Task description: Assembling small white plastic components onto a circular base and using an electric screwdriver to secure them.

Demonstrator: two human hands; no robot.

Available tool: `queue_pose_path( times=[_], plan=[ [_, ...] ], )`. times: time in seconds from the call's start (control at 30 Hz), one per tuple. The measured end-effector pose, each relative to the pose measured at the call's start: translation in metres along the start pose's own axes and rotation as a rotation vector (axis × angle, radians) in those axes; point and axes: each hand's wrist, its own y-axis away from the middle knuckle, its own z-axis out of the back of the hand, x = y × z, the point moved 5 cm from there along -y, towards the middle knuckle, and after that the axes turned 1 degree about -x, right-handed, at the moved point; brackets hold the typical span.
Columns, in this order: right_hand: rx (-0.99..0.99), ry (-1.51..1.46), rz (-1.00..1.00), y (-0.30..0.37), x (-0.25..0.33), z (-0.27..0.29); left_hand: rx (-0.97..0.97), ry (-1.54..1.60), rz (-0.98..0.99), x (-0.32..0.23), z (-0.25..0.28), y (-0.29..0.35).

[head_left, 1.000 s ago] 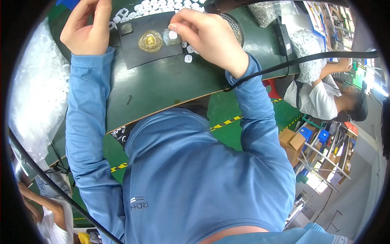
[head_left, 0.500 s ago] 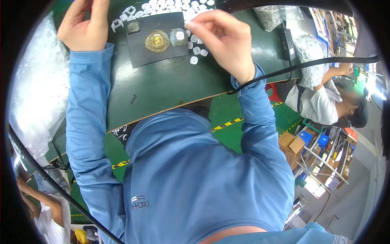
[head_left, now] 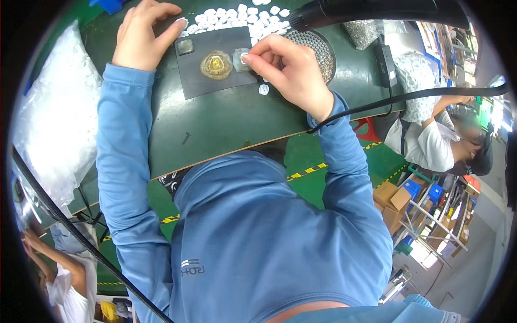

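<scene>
On the bench [head_left: 215,124], the block [head_left: 237,66] at the mat's [head_left: 196,86] three o'clock is now being met by the right hand [head_left: 296,70], which was being held clear half a second ago; the white piece [head_left: 243,57] there is apparently being handled again. It is being pinched between thumb and forefinger, wrist toward five o'clock. At ten o'clock, the left hand [head_left: 137,40] is being brought nearer, thumb and forefinger being held parted. Beyond, at twelve, the pile [head_left: 215,19] is lying loose.

Glare whitens the plastic bag [head_left: 60,121]; edges bend.
</scene>
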Motion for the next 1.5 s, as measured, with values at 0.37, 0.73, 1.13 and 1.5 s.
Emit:
queue_pose_path(
  times=[0.37, 0.73, 1.13, 1.5],
  plan=[
    [-0.118, 0.056, 0.200, 0.003, 0.012, 0.011, -0.076, 0.250, 0.222, 0.007, -0.008, 0.001],
    [-0.218, 0.315, 0.678, 0.002, 0.047, 0.015, 0.108, 1.037, 0.326, -0.114, -0.019, 0.011],
    [-0.137, -0.141, 0.179, 0.002, 0.005, 0.027, -0.258, 0.792, 0.368, -0.043, 0.005, 0.011],
    [0.019, -0.078, 0.176, -0.003, 0.007, 0.017, -0.280, 0.810, 0.355, -0.039, -0.004, 0.013]
  ],
)
